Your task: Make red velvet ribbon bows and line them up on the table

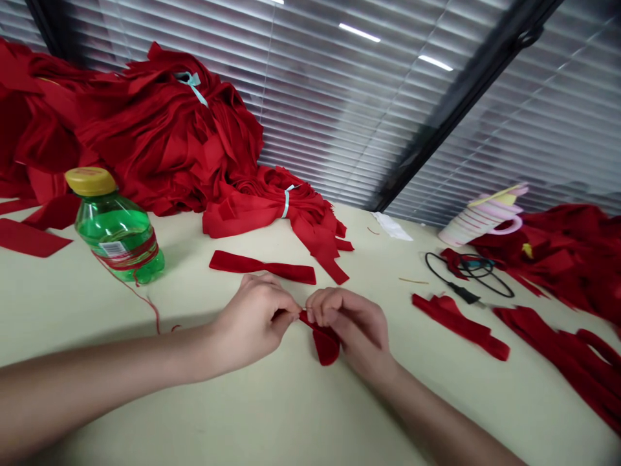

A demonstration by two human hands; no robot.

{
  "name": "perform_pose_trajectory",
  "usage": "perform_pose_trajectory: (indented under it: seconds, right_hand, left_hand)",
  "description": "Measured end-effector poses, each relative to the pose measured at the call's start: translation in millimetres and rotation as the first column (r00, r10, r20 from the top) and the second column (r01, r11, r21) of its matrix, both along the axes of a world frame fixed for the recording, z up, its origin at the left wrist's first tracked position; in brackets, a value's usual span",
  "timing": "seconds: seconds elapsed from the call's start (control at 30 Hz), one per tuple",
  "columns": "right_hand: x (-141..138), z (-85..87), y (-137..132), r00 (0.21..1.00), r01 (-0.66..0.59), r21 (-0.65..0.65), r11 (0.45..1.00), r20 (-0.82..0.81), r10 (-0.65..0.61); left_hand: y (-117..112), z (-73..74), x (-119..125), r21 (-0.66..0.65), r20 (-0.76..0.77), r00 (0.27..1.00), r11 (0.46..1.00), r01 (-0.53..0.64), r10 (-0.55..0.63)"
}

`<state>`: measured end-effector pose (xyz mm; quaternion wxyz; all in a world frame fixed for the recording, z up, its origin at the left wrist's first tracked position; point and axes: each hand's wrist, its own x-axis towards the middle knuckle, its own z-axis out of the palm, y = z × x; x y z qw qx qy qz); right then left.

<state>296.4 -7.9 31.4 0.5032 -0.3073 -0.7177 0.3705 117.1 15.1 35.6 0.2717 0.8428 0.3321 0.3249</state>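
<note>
Forearms are reaching in bare from both lower corners and converging over a cream tabletop. The left hand and right hand are almost meeting at the centre, both closed in a firm pinch. Between them, they are grasping a red fabric strip, its loose end drooping below the right hand's fingers. The left hand's thumb and fingers are clamping the strip's near end, though the exact hold is partly hidden.

Just beyond the hands, a flat red bow-shaped strip is lying on the table, pinched narrow at its middle. To the left, a green plastic bottle with a yellow cap is standing upright, banded with red thread that is trailing across the tabletop. Behind it, 2 large heaps of red fabric strips are rising against the window blinds, each bound with a pale blue tie.

On the right, a looped black cable is lying beside a pink-and-white stack of rings, while a red strip is resting nearer the hands. A further mass of red fabric is spreading along the table's right side.
</note>
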Motion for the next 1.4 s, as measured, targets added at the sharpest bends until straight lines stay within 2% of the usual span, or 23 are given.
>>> perform_pose_trajectory:
  seconds: [0.13, 0.27, 0.47, 0.63, 0.8, 1.0, 1.2, 1.4]
  right_hand:
    - [1, -1.5, -3, 0.975, -0.067, 0.288, 0.955, 0.224, 0.001]
    - [0, -1.4, -1, 0.937, -0.107, 0.467, 0.878, 0.344, -0.069]
    - [-2, 1.9, -2, 0.853, -0.193, 0.599, 0.777, 0.494, -0.169]
    - [-7, 0.1, -5, 0.833, -0.194, 0.623, 0.758, 0.512, -0.208]
    - [-11, -4.3, -8, 0.863, -0.143, 0.586, 0.798, 0.468, -0.189]
    - [-14, -11.5, -8, 0.932, 0.044, 0.446, 0.894, 0.304, -0.197]
    - [-17, -10.0, -8, 0.951, 0.158, 0.217, 0.963, 0.231, -0.208]
    - [-13, -2.8, -6, 0.972, 0.199, -0.042, 0.979, 0.137, -0.192]
  left_hand:
    - [1, -2.3, 1, -0.035, -0.019, 0.999, 0.998, -0.047, 0.046]
    - [-1, -1.6, 3, -0.087, -0.049, 0.994, 0.991, -0.103, 0.099]
    - [-2, 0.4, 6, -0.146, -0.096, 0.984, 0.976, -0.162, 0.15]
    - [2, -0.5, 9, -0.184, -0.082, 0.979, 0.963, -0.198, 0.186]
    - [6, -1.7, 9, -0.238, -0.003, 0.977, 0.949, -0.206, 0.211]
    - [10, -1.0, 8, -0.375, 0.144, 0.954, 0.907, -0.192, 0.261]
    - [15, 4.5, 10, -0.546, 0.265, 0.897, 0.821, -0.164, 0.355]
    - [14, 10.7, 8, -0.709, 0.323, 0.848, 0.701, -0.078, 0.421]
